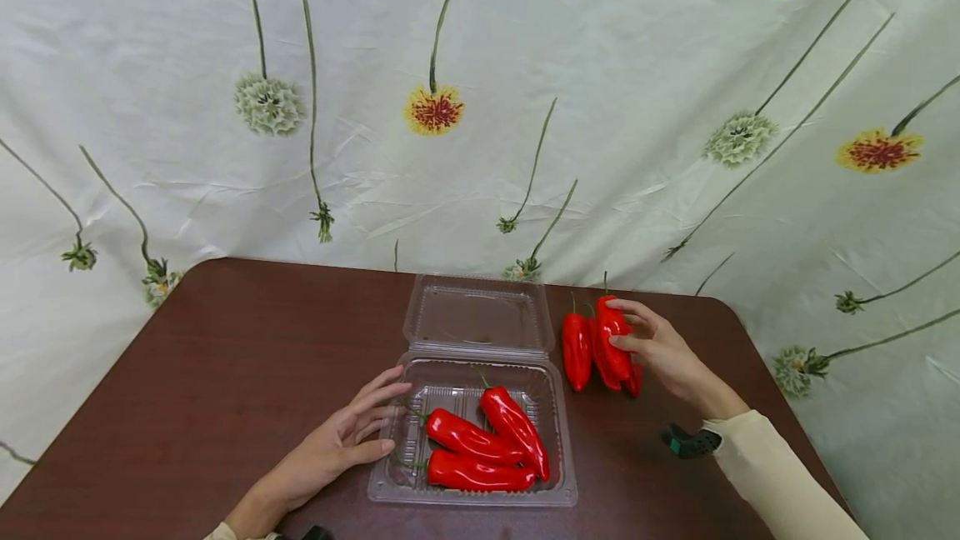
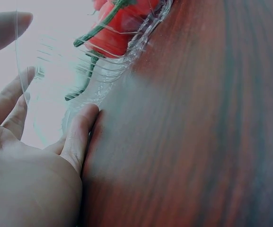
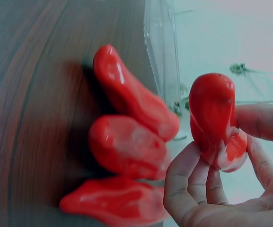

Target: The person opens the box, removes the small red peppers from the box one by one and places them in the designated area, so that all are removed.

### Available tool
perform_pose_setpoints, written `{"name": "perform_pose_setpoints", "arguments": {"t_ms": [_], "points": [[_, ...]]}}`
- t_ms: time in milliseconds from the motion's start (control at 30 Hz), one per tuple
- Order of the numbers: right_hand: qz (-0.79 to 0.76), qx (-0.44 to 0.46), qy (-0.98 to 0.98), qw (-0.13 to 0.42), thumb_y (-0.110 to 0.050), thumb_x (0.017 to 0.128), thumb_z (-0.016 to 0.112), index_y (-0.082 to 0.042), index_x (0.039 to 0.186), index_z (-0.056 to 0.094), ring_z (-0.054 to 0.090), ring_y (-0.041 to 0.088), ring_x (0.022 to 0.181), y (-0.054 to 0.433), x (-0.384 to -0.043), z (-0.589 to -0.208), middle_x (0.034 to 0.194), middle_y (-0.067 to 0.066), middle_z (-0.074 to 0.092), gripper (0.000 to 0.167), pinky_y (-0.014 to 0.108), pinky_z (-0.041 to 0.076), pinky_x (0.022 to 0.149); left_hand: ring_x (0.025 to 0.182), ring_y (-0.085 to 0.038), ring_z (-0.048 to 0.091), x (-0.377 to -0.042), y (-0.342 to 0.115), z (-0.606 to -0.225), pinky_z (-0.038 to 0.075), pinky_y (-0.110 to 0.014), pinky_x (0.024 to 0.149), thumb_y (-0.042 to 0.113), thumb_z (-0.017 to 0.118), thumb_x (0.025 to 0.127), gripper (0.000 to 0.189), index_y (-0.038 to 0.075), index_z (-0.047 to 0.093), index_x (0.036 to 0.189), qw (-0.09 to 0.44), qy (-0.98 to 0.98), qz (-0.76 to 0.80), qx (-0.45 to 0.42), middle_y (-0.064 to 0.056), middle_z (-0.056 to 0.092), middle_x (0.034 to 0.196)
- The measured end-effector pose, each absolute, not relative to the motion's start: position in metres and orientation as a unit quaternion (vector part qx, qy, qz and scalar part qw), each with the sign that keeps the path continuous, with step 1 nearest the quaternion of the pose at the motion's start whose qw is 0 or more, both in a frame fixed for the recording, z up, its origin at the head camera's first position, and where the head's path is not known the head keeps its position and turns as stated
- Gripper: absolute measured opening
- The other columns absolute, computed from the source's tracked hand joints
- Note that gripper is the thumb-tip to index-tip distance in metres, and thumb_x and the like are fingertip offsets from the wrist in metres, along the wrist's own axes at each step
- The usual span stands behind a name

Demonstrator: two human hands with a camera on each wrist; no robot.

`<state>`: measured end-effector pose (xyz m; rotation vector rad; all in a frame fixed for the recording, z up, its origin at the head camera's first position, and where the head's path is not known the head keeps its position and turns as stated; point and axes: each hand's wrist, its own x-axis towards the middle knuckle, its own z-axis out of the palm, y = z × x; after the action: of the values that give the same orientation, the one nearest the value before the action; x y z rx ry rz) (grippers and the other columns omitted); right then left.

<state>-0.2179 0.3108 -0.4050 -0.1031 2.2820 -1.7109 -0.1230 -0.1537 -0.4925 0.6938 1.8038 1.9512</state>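
My right hand (image 1: 667,357) grips a red pepper (image 1: 613,344) with thumb and fingers around its upper part. In the right wrist view this held pepper (image 3: 213,111) is raised beside three red peppers (image 3: 129,149) lying on the table. A clear plastic container (image 1: 472,497) stands open before me, with three red peppers (image 1: 480,440) inside, their green stems mostly toward the left. At its left side my left hand (image 1: 337,440) rests with fingers loosely extended, fingertips right at the rim. In the left wrist view, the left fingers lie along the see-through wall (image 2: 112,75).
The container's hinged lid (image 1: 480,315) lies folded back behind it, close to the wall side of the dark brown table (image 1: 225,365). A white cloth with printed flowers (image 1: 360,140) hangs behind and along the right.
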Motion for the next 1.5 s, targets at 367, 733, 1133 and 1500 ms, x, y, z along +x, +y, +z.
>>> {"name": "perform_pose_setpoints", "arguments": {"t_ms": [367,733,1133,1500], "points": [[-0.595,-0.017,0.794,0.121,-0.006,0.097,0.061,-0.009,0.149,0.04,0.062,0.013,0.102,0.333,-0.215,-0.413,0.14,0.018,0.044,0.056,0.03,0.057,0.082,0.137,-0.014,0.044,-0.122,-0.154,-0.492,0.035,-0.013,0.107,-0.001,0.055,0.099,0.064,0.004,0.028,0.157,0.193,0.64,0.698,0.256,-0.004,0.002,0.169],[-0.572,0.008,0.812,0.113,-0.007,0.099,0.057,-0.008,0.152,0.035,0.061,0.013,0.104,0.347,-0.215,-0.418,0.15,0.025,0.036,0.057,0.029,0.057,0.082,0.136,-0.013,0.045,-0.122,-0.154,-0.494,0.037,-0.014,0.106,-0.001,0.055,0.1,0.064,0.004,0.027,0.157,0.201,0.645,0.694,0.25,-0.004,0.002,0.169],[-0.562,0.019,0.821,0.094,-0.01,0.1,0.059,-0.009,0.152,0.035,0.06,0.006,0.101,0.36,-0.212,-0.424,0.151,0.026,0.034,0.058,0.027,0.056,0.081,0.135,-0.011,0.045,-0.123,-0.154,-0.495,0.04,-0.017,0.106,-0.001,0.055,0.1,0.064,0.005,0.027,0.157,0.205,0.641,0.697,0.247,-0.005,0.001,0.169],[-0.552,0.04,0.827,0.099,-0.011,0.1,0.059,-0.009,0.154,0.032,0.058,0.005,0.101,0.371,-0.215,-0.433,0.152,0.026,0.033,0.061,0.025,0.055,0.081,0.135,-0.011,0.045,-0.125,-0.154,-0.494,0.039,-0.016,0.106,-0.001,0.055,0.099,0.064,0.004,0.028,0.157,0.201,0.645,0.695,0.247,-0.006,0.001,0.169]]}}
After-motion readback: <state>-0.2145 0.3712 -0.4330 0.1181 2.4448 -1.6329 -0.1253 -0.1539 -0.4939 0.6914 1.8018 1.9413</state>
